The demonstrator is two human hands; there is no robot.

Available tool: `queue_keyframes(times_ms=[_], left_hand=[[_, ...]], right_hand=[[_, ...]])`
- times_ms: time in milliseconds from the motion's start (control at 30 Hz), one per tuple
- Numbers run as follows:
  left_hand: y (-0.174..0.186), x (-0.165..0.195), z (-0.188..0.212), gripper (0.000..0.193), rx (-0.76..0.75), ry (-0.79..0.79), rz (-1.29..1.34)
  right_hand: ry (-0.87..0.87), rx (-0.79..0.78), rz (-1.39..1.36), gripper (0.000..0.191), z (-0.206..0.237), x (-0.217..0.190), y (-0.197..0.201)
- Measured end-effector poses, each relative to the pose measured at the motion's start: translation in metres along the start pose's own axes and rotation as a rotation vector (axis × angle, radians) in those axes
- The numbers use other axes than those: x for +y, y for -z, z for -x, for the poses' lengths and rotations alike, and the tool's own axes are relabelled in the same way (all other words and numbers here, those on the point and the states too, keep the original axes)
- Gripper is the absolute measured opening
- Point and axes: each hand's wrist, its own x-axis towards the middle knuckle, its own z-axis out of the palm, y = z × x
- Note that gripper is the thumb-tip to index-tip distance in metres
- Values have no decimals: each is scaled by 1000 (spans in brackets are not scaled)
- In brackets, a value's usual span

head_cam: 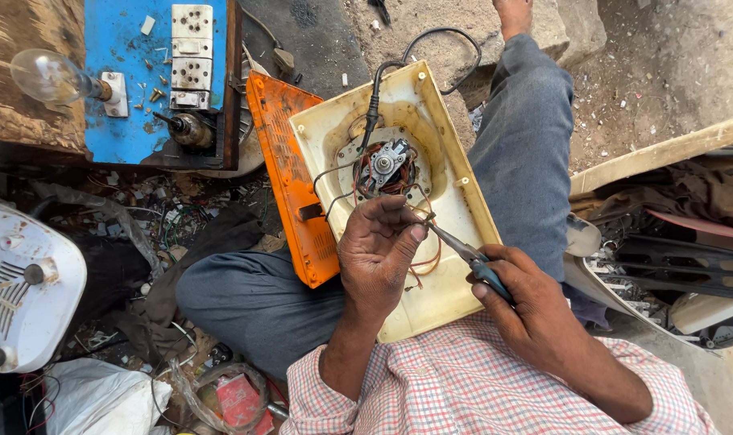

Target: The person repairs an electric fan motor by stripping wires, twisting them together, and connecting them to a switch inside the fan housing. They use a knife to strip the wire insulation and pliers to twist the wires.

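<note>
Under the left hand (376, 256) lies a cream plastic housing (455, 209), propped across the person's lap. That hand rests on the housing with its fingers curled together, thumb and forefinger pinching a thin wire (422, 216) just below the small motor (385, 165). Immediately right of it, the right hand (523, 300) is wrapped tight around the blue-grey handles of a pair of pliers (467, 254), whose slim nose points up and left to meet the pinched wire at the left fingertips.

The housing is a yellowed, rectangular tray with raised edges and a round recess; the motor sits in that recess, showing copper windings and a metal hub, with red and grey wires looping about it and a black cable (419, 50) running off beyond the far edge. An orange grille panel (290, 173) leans against its left side.

Further left of the hands stand a blue board with sockets (129, 89), a clear bulb (51, 76) and a white fan casing (24, 286), on dirty ground littered with wire scraps.
</note>
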Motion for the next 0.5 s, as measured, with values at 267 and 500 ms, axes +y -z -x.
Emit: queue_keyframes(times_ms=[267,500], left_hand=[[-4,1,3,42,-6,9,-127],[-5,2,1,46,-15,69,-44]], right_hand=[[223,183,208,23,-4,-3,-6],[285,230,264,30,-7,5,-10]])
